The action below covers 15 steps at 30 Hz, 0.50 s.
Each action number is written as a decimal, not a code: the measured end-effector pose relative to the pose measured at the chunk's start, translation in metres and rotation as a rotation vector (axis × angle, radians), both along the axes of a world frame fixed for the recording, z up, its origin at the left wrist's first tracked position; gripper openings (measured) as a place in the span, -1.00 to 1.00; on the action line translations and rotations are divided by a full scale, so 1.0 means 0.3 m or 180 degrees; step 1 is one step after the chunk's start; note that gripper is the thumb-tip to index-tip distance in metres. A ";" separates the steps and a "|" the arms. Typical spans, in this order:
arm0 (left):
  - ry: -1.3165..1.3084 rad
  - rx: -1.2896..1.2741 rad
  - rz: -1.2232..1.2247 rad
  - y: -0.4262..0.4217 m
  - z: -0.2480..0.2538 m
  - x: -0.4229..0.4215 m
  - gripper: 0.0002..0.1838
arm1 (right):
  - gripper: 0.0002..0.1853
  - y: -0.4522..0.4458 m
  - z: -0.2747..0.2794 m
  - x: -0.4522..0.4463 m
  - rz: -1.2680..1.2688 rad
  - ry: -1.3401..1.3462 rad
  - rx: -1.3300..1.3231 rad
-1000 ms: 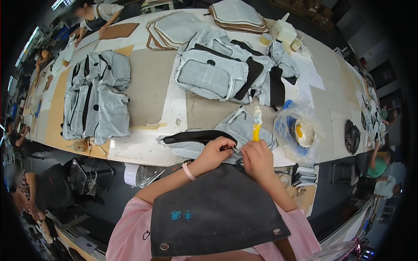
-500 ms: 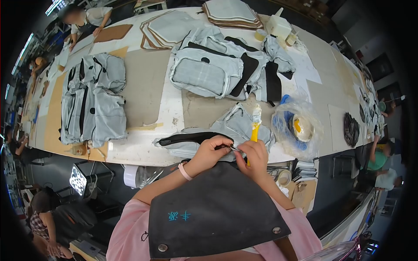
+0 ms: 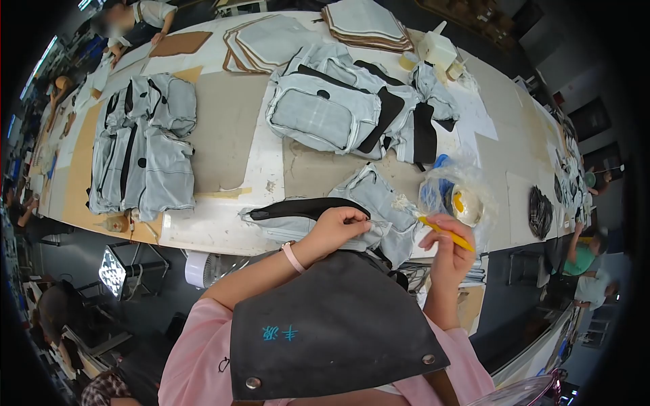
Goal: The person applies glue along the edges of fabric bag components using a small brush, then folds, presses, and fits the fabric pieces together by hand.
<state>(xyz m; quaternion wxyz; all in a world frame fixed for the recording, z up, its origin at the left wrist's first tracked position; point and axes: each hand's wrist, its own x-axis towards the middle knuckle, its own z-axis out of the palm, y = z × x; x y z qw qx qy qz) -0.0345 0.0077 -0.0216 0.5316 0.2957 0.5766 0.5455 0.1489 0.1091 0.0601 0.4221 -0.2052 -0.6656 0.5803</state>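
My right hand [image 3: 450,254] grips a yellow-handled brush [image 3: 426,222] whose bristles are coated in white paste. The brush tip points left and touches or hovers just over a pale grey fabric piece [image 3: 369,186]; I cannot tell which. My left hand [image 3: 342,229] pinches the near edge of this piece, beside its long black strip [image 3: 305,208]. What lies between the left fingertips is too small to make out. Right of the piece, a bowl [image 3: 468,206] with white and yellow contents sits in a clear plastic bag [image 3: 433,193] with something blue.
Pale grey sewn bag pieces [image 3: 321,111] with black straps lie mid-table, and more grey pieces [image 3: 142,149] lie left. Stacked panels [image 3: 365,24] and a white container [image 3: 435,46] stand at the back. A black bundle [image 3: 539,212] lies right. Other people work around the table.
My right hand has moved right, away from the left, and tipped the brush from upright to pointing left at the fabric. The left hand has stayed near the fabric edge.
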 end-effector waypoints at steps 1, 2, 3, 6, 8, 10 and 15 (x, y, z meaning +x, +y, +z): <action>-0.0081 -0.0030 0.0016 0.006 -0.012 -0.001 -0.81 | -0.85 -0.002 0.019 0.017 0.0138 0.0176 0.0058; -0.0163 -0.0058 0.0030 0.012 -0.020 -0.001 -0.80 | -0.84 -0.003 0.030 0.024 0.0275 0.0350 0.0117; -0.0280 -0.0050 0.0068 0.017 -0.022 0.002 -0.79 | -0.84 -0.007 0.025 0.019 0.0366 0.0120 0.0244; -0.0590 -0.0046 0.0129 0.030 -0.018 -0.002 -0.75 | -0.84 -0.009 -0.055 -0.025 0.0409 -0.0443 0.0533; -0.0769 -0.0078 0.0129 0.028 -0.012 -0.009 -0.73 | -0.84 0.008 -0.080 -0.030 0.0142 -0.0389 0.0908; -0.0736 -0.0009 0.0175 0.026 -0.006 -0.007 -0.74 | -0.85 0.011 -0.075 -0.018 0.0070 -0.0216 0.0885; -0.0818 0.0143 0.0202 0.020 -0.033 -0.007 -0.74 | -0.88 -0.012 -0.078 -0.024 0.0297 -0.0305 0.0616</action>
